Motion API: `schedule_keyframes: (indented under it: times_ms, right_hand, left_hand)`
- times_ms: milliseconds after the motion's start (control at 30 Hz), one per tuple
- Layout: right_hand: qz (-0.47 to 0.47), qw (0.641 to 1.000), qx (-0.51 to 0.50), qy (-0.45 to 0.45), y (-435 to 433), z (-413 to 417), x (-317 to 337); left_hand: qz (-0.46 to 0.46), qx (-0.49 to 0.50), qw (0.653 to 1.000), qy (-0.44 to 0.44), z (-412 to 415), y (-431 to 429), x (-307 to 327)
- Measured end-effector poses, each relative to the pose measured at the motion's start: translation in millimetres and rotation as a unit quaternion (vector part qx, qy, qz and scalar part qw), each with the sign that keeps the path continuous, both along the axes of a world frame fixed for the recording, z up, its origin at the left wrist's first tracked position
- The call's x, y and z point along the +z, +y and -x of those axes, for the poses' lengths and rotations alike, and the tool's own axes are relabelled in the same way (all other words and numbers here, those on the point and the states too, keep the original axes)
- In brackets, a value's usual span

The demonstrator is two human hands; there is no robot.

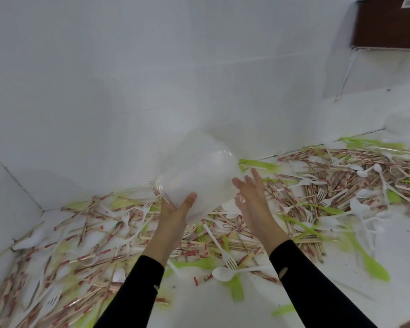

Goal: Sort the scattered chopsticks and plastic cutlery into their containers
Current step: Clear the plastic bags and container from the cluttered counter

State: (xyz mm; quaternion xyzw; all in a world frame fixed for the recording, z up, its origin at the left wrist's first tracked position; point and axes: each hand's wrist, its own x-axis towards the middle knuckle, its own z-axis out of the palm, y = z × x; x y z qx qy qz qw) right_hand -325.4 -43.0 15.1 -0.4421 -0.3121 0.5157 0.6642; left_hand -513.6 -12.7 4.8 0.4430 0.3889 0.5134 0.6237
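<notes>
Head view: left hand (pixel 175 210) grips container (pixel 199 166), rim tilted up-left; right hand (pixel 252 200) fingers (pixel 256 177) spread.

The clear container (pixel 199 171) is smeared by motion, and its far edge melts into the white wall (pixel 128 67). Beneath the container the fingers of the left grip (pixel 175 209) are hidden; only the thumb shows. Just right of the container, the right grip (pixel 251 192) is blurred. Far down-left of it the chopsticks (pixel 21 292) streak off the frame. Far up-right a brown box (pixel 388 22) is cut off, its label unreadable.
</notes>
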Motion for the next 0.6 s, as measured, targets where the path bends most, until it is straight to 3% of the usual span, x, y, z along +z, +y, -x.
schedule_keyframes:
  times_ms: [100,200,267,333,433,600]
  right_hand:
    - [-0.018,0.987,0.063,0.146,1,22,-6]
    - [-0.032,0.984,0.031,0.175,-2,17,-4]
    - [-0.032,0.99,0.029,0.136,-6,3,-3]
    - [-0.024,0.997,0.039,0.056,-10,-5,-4]
    - [-0.009,0.995,0.059,-0.078,-17,8,-3]
    - [-0.048,0.985,0.085,-0.141,-21,10,-3]
  left_hand:
    - [-0.012,-0.011,1.0,-0.002,-25,-17,0]
    - [-0.014,-0.057,0.998,0.009,-18,-22,6]
    - [-0.023,-0.008,0.999,0.044,0,-14,14]
    - [-0.065,0.034,0.988,0.136,13,-6,22]
    - [-0.107,-0.034,0.966,0.233,5,-10,27]
    - [-0.131,-0.076,0.964,0.218,4,-12,5]
